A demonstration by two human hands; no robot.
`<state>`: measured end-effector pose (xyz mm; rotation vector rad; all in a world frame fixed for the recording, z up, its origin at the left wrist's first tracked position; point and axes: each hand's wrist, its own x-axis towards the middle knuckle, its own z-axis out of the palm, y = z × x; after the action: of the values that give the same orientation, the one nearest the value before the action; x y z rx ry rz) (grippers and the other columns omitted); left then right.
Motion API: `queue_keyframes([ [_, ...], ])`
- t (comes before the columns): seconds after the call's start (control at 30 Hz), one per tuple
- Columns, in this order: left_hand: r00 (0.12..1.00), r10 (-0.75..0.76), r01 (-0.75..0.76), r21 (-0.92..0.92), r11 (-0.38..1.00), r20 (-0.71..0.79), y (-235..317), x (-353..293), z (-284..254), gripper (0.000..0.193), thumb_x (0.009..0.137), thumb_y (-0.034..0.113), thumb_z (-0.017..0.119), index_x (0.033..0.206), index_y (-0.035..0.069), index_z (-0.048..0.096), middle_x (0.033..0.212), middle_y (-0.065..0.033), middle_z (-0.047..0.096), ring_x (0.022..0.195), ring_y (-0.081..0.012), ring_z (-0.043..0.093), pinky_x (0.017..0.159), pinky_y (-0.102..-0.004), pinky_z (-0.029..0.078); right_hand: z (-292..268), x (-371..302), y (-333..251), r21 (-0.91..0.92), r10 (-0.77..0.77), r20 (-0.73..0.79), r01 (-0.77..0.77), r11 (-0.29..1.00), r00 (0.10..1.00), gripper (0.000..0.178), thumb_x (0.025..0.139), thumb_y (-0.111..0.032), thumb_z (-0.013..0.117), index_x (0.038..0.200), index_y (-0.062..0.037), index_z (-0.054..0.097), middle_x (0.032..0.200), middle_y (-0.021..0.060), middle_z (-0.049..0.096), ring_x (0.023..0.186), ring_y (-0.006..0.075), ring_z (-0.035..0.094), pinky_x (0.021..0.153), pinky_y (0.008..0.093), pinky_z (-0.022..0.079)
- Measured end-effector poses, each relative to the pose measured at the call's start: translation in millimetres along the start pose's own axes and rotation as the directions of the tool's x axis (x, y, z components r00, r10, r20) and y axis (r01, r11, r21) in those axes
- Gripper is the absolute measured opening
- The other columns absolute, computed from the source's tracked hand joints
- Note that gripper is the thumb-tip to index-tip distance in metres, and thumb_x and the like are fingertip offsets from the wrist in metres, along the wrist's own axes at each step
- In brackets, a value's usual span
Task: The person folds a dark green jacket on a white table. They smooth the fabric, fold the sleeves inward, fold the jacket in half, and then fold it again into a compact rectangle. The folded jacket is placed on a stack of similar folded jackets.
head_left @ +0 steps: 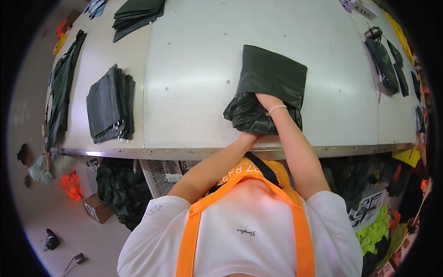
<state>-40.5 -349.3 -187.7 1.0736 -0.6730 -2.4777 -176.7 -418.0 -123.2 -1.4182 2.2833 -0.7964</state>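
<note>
A dark green pouch [273, 71] lies on the pale table in front of me, its open end toward me. A crumpled bundle of shiny dark green fabric [251, 117] sits partly inside it and bulges out at the near end. My right hand [269, 101], with a beaded bracelet at the wrist, reaches into the pouch's mouth over the fabric; its fingers are hidden under the flap. Beneath the near edge of the bundle is my left hand [249, 138], close to the table edge, its fingers covered by the fabric.
A stack of flat dark green pouches [110, 106] lies to the left, with another dark stack [137, 16] farther back. A long dark green garment [65, 90] runs along the far left, near another person [44, 167]. Dark folded pieces [383, 64] lie at right. Below the table edge hangs dark fabric [121, 189].
</note>
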Motion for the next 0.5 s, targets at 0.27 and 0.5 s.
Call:
queue_keyframes([
  [0.27, 0.994, -0.099, 0.093, -0.091, 0.991, -0.054, 33, 10, 22, 0.031, 0.099, 0.020, 0.035, 0.124, 0.006, 0.046, 0.118, -0.0117, 0.055, 0.103, -0.0242, 0.058, 0.086, -0.0360, 0.052, -39, 19, -35, -0.090, 0.047, 0.274, -0.023, 0.996, 0.961, 0.044, 0.092, -0.041, 0.042, 0.114, -0.0072, 0.060, 0.122, 0.0158, 0.056, 0.114, 0.0320, 0.051, 0.101, 0.0426, 0.033],
  [0.5, 1.000, -0.010, 0.011, 0.044, 0.999, -0.015, 73, 0, 28, 0.029, 0.093, 0.015, 0.043, 0.118, 0.002, 0.048, 0.115, -0.0120, 0.056, 0.106, -0.0235, 0.055, 0.093, -0.0375, 0.045, -63, -145, -9, 0.624, 0.113, 0.040, -0.113, 0.773, 0.993, 0.020, 0.090, -0.017, 0.055, 0.090, 0.0015, 0.062, 0.088, 0.0104, 0.065, 0.083, 0.0174, 0.062, 0.072, 0.0269, 0.045],
])
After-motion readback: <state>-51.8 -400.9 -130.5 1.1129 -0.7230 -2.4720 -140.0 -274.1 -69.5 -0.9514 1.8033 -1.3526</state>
